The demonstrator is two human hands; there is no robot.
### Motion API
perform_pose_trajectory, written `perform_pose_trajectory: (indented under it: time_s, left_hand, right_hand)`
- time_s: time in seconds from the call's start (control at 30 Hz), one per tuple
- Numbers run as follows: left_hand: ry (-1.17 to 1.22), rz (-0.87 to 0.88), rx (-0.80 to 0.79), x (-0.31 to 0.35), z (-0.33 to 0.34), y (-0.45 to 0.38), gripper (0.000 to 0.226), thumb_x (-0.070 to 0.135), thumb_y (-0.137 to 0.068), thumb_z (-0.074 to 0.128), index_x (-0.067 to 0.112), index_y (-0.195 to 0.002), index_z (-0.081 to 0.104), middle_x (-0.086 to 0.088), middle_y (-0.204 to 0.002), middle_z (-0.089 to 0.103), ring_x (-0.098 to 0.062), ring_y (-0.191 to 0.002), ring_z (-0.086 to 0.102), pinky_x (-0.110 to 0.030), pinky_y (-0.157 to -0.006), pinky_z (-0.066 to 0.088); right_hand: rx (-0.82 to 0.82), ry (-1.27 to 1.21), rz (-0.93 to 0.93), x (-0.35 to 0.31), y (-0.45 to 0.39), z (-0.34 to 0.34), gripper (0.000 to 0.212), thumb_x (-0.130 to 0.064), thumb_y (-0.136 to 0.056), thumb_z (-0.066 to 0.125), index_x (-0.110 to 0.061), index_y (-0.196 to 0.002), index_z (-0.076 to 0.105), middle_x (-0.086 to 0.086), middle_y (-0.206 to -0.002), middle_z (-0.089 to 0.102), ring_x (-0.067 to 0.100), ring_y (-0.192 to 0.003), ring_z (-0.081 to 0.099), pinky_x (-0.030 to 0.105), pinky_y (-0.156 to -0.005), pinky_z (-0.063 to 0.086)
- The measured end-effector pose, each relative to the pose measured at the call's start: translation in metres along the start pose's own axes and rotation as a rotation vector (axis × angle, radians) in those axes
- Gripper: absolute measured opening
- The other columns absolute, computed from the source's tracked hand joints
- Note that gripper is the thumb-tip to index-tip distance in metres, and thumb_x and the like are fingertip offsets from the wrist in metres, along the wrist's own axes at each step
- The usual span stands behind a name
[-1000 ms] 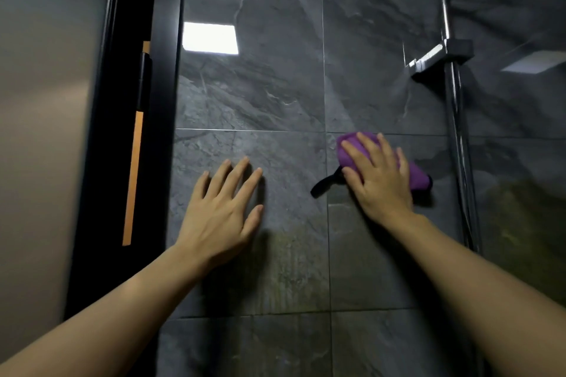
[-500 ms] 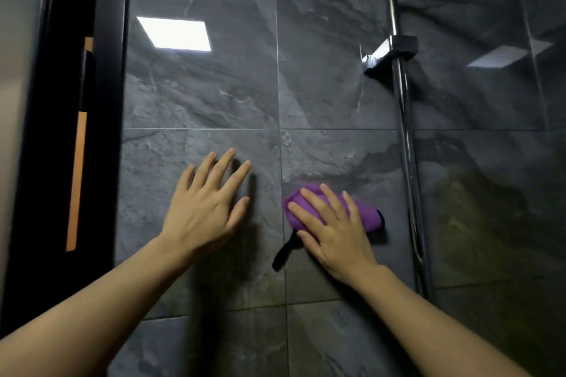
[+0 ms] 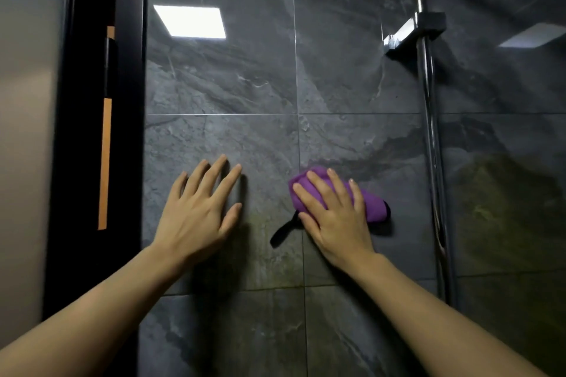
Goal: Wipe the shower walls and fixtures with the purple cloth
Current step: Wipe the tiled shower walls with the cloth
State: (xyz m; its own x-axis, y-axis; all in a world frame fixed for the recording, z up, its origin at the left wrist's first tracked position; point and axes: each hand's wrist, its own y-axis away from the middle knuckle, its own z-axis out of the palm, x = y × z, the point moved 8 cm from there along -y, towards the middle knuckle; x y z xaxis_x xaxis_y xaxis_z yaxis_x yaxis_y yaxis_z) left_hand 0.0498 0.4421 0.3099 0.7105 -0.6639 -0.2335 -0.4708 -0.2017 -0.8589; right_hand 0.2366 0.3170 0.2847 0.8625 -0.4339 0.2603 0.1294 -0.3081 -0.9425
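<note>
The dark grey tiled shower wall (image 3: 245, 86) fills the view. My right hand (image 3: 333, 217) lies flat on the bunched purple cloth (image 3: 372, 206) and presses it against the wall. A black loop from the cloth (image 3: 280, 234) hangs out at the lower left of that hand. My left hand (image 3: 199, 211) rests flat on the tile to the left, fingers spread, holding nothing. A chrome shower rail (image 3: 430, 138) runs up the wall just right of the cloth, with a slider bracket (image 3: 413, 30) high on it.
A black door frame (image 3: 128, 131) with frosted glass (image 3: 27, 131) stands at the left, bearing an orange strip (image 3: 104, 162). A second tiled wall (image 3: 514, 193) meets the first at the right. Ceiling lights reflect in the tiles.
My right hand slid the cloth down the wall over the last second. In the last half second both hands stayed about where they were. The view swung right, then back left.
</note>
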Motion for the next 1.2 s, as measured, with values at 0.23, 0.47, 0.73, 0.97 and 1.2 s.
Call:
perform_pose_trajectory:
  time_s: [0.23,0.47,0.73,0.97,1.2]
  left_hand:
    - [-0.029,0.014,-0.004,-0.024,-0.004,0.025,0.068,0.055,-0.092,0.029,0.028,-0.154,0.026,-0.008,-0.160,0.029,-0.033,-0.145,0.031,-0.053,-0.114,0.029]
    - [-0.076,-0.013,-0.033,-0.063,0.002,0.054,0.068,0.053,-0.092,0.028,0.027,-0.155,0.026,-0.007,-0.161,0.027,-0.032,-0.147,0.028,-0.053,-0.116,0.027]
    - [-0.082,0.005,-0.017,-0.080,0.008,0.070,0.067,0.051,-0.092,0.033,0.026,-0.154,0.029,-0.008,-0.161,0.028,-0.033,-0.147,0.028,-0.052,-0.116,0.025]
    - [-0.100,0.024,0.004,-0.094,0.001,0.082,0.069,0.046,-0.089,0.040,0.023,-0.153,0.031,-0.008,-0.161,0.027,-0.033,-0.146,0.028,-0.054,-0.114,0.028]
    - [-0.110,0.020,-0.002,-0.114,0.001,0.098,0.070,0.043,-0.085,0.045,0.021,-0.151,0.036,-0.007,-0.159,0.032,-0.033,-0.145,0.032,-0.053,-0.115,0.028]
  right_hand:
    - [-0.019,0.012,-0.032,0.020,0.026,0.002,0.051,-0.046,-0.095,0.040,-0.033,-0.144,0.041,0.000,-0.152,0.041,0.028,-0.144,0.027,0.051,-0.114,0.018]
    - [0.051,-0.028,0.053,-0.040,-0.008,0.002,0.051,-0.045,-0.095,0.040,-0.029,-0.143,0.044,0.003,-0.153,0.040,0.031,-0.144,0.029,0.056,-0.114,0.018]
    - [0.041,0.017,-0.186,-0.104,0.029,0.020,0.050,-0.044,-0.096,0.047,-0.031,-0.145,0.045,0.000,-0.154,0.041,0.029,-0.144,0.031,0.056,-0.113,0.024]
    - [0.045,-0.012,-0.035,-0.098,0.002,0.015,0.051,-0.046,-0.096,0.040,-0.028,-0.144,0.045,0.003,-0.153,0.041,0.030,-0.144,0.029,0.055,-0.114,0.020]
    - [0.055,-0.013,-0.187,-0.192,-0.024,0.028,0.052,-0.047,-0.095,0.046,-0.033,-0.145,0.044,-0.001,-0.154,0.041,0.029,-0.144,0.033,0.056,-0.114,0.022]
